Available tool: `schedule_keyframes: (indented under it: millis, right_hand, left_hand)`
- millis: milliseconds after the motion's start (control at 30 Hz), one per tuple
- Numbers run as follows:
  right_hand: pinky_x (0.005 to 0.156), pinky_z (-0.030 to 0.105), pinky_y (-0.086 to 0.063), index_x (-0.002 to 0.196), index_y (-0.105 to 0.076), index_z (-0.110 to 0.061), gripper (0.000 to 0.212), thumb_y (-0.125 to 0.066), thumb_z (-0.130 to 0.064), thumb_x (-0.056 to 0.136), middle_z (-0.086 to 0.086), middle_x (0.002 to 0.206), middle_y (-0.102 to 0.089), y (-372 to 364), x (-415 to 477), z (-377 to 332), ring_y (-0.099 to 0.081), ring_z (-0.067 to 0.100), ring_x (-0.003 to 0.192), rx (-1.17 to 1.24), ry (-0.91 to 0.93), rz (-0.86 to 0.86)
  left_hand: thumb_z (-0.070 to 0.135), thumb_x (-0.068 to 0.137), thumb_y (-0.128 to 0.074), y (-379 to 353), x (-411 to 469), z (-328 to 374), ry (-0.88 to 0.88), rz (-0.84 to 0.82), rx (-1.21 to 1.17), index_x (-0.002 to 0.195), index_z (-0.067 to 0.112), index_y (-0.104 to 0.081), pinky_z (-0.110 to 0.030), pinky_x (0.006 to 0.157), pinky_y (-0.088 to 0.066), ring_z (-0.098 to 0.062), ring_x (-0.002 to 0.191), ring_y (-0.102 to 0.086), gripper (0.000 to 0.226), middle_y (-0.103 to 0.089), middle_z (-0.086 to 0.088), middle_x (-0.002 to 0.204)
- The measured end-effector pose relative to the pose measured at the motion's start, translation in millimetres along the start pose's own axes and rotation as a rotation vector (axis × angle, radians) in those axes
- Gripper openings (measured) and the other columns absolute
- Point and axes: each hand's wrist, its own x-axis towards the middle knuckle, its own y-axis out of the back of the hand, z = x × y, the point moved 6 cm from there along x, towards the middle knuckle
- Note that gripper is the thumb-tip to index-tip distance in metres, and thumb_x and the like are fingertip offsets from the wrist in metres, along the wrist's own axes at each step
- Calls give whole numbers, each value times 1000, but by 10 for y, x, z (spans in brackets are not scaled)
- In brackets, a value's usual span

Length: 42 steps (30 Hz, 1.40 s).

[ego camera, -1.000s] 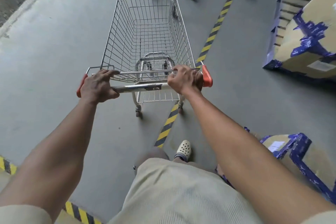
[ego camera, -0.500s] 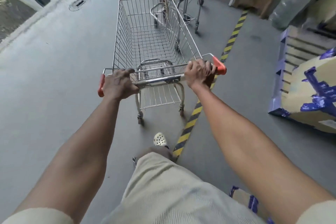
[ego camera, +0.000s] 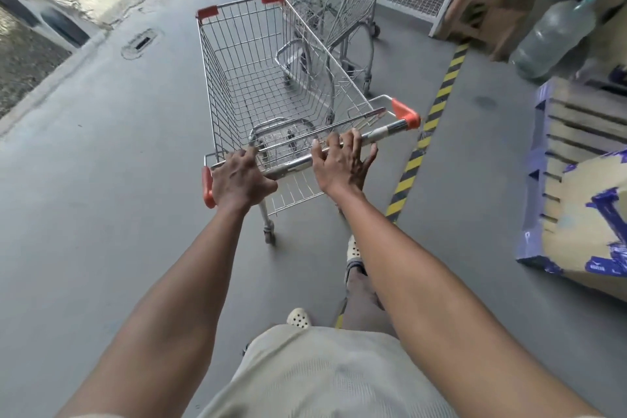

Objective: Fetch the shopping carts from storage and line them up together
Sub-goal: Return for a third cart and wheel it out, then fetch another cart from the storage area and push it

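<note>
beige shorts (ego camera: 322, 370) and cream perforated clogs (ego camera: 299, 317) sit at the bottom edge. both bare arms reach to the handle bar of the silver wire shopping cart with orange corner caps (ego camera: 281, 102), which stands on the grey painted floor (ego camera: 101, 197) just left of a yellow-and-black striped line (ego camera: 437, 108). the left hand (ego camera: 239, 176) clenches the bar beside its orange end cap. the right hand (ego camera: 342, 163) rests on the bar with fingers spread and straightened, not wrapped. through the basket's mesh only floor and frame show (no load visible). just past its front right corner stand nested silver wire carts (ego camera: 339, 0); whether they touch is unclear. to the right lie a blue-taped cardboard box (ego camera: 583, 234) and a clear plastic bottle (ego camera: 556, 34).
</note>
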Motion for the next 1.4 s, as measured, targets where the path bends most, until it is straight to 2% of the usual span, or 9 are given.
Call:
schedule_keyframes:
  millis: [167, 267, 333, 433, 567, 667, 800, 933, 1400]
  right_hand:
    - [120, 66, 6, 153, -37, -20, 68, -14, -62, 104, 11, 165, -25, 18, 608, -214, -4, 25, 156, 7, 62, -151]
    - [120, 65, 7, 160, -24, -22, 74, -13, -67, 103, 11, 170, -10, -14, 918, -359, 5, 26, 158, 28, 111, -300]
    - [121, 64, 7, 160, -22, -27, 72, -15, -69, 102, 9, 171, -4, -37, 1065, -433, 8, 26, 158, 66, 151, -357]
    - [122, 61, -2, 157, -29, -36, 62, -30, -65, 103, 6, 171, -5, -70, 1259, -451, 6, 23, 158, 134, 226, -282]
    - [122, 56, -11, 161, -22, -33, 76, -54, -43, 92, 11, 171, -7, -192, 1165, -461, 0, 29, 158, 144, 489, -35]
    - [118, 52, -19, 160, -23, -32, 85, -60, -25, 84, 10, 170, 1, -432, 732, -482, 4, 23, 156, 162, 663, -119]
    - [113, 56, -34, 159, -23, -33, 90, -66, -23, 81, 1, 169, 8, -914, -282, -293, 2, 23, 157, 118, 780, -526]
    - [112, 51, -39, 156, -29, -34, 83, -66, -27, 82, 4, 169, 10, -1230, -1351, -85, -2, 28, 157, -54, 1187, -811]
    - [110, 52, -37, 146, -43, -23, 63, -67, -30, 88, 8, 169, 3, -895, -4053, 494, -12, 31, 154, -188, 1605, -1021]
  left_hand:
    - [51, 74, -53, 66, 646, 8, 9, 73, 122, 134, 23, -54, -39, 79, -45, -29, 108, -58, 67, -62, -8, 120]
    - [63, 68, -33, 172, 917, -19, 145, 132, 183, 133, 16, -57, -47, 98, -38, -35, 122, -47, 83, -54, -18, 129]
    - [60, 74, -54, 130, 965, -43, 320, 117, 98, 145, 12, -45, -49, 118, -18, -39, 143, -25, 86, -35, -23, 149]
    - [57, 76, -62, -76, 828, 81, 425, 67, 37, 161, 17, -6, -49, 123, 11, -37, 153, 17, 109, 12, -20, 166]
    - [52, 86, -61, -512, 216, 128, 495, -150, -94, 162, 28, 3, -55, 124, 7, -31, 153, 25, 102, 28, -12, 165]
    - [45, 89, -68, -1011, -473, 73, 731, -314, -278, 162, 24, -2, -50, 124, 2, -33, 155, 15, 101, 16, -16, 167]
    - [44, 87, -69, -1450, -1589, 193, 988, -269, -448, 159, 20, -19, -47, 124, -11, -32, 155, 0, 91, -6, -16, 167]
    - [43, 86, -70, -1765, -2645, 365, 1234, -170, -601, 154, 20, -33, -43, 120, -19, -28, 151, -10, 81, -21, -10, 160]
    - [32, 80, -71, -2027, -5554, 928, 1762, 516, -986, 138, 16, -55, -38, 109, -37, -32, 136, -39, 63, -54, -15, 136]
